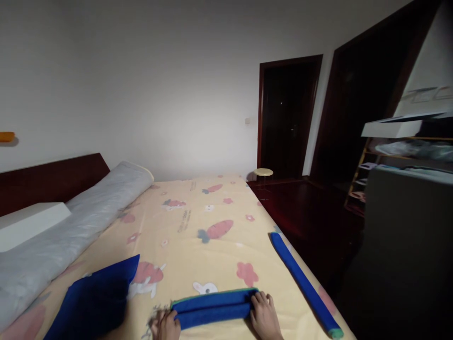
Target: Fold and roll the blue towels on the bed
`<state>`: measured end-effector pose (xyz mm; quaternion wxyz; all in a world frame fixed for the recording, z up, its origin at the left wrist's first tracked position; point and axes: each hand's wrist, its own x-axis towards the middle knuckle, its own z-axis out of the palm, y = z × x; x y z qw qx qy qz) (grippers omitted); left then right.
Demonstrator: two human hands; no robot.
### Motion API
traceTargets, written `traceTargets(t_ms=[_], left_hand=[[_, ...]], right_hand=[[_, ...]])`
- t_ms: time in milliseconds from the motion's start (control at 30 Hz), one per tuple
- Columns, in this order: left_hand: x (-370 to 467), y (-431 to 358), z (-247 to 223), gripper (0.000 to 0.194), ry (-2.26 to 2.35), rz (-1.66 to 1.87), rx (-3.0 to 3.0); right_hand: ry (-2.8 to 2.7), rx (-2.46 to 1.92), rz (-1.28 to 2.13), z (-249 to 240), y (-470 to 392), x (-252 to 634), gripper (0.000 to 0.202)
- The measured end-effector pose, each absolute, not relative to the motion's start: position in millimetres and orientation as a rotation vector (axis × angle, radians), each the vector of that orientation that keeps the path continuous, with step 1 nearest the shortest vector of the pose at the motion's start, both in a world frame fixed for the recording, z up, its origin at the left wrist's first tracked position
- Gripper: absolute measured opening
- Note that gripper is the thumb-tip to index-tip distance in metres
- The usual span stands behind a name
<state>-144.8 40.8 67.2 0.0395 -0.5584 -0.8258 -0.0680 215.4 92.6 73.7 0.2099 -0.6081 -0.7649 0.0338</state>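
Note:
A blue cloth with a green edge [214, 308] lies folded into a long strip on the bed, near its front. At the strip's left end, my left hand [167, 326] has its fingers closed on the cloth. My right hand [264, 315] grips the right end, fingers bent over it. To the right, along the bed's edge, lies a narrow rolled blue cloth [304, 283] with a green tip. Another dark blue cloth [97, 300] lies flat to the left of my left hand.
The bed sheet [212, 203] has carrot and rabbit prints. A long grey roll [88, 212] and a white box [31, 224] are at the left. Beyond the bed stands a stool [263, 173]; a shelf [361, 165] and a dark cabinet [406, 236] are at the right.

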Motion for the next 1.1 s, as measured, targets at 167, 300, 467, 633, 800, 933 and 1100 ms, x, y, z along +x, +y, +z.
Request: traceTargets(t_ms=[167, 300, 467, 633, 800, 933, 1100], left_hand=[[-110.1, 50.9, 76.2, 0.051, -2.461, -0.235, -1.983], [-64.4, 60.4, 51.9, 0.059, -2.350, -0.291, -2.333], [-55.9, 67.0, 33.1, 0.054, -2.329, -0.294, -2.363], [-119.8, 58.7, 23.3, 0.041, -2.019, -0.510, -2.328], [-151.2, 46.8, 17.4, 0.038, -2.017, -0.517, -2.120], [-123.5, 49.6, 14.7, 0.039, -2.068, -0.557, -1.908], [-80.2, 46.8, 6.7, 0.047, -1.712, -0.553, -2.340]], right_hand=[[-2.169, -1.565, 0.277, 87.1, 85.8, 181.3, 0.040], [-2.274, -1.377, 0.535, 84.6, 75.3, 131.1, 0.040], [-2.322, -1.329, 0.551, 70.2, 76.9, 123.4, 0.044], [-2.330, -1.272, 0.277, 45.1, 88.7, 192.3, 0.049], [-2.172, -1.452, 0.055, 23.8, 93.5, 234.0, 0.054], [-2.143, -1.382, -0.090, 22.0, 86.0, 209.7, 0.053], [-2.253, -1.124, -0.100, 18.9, 69.1, 166.2, 0.055]])
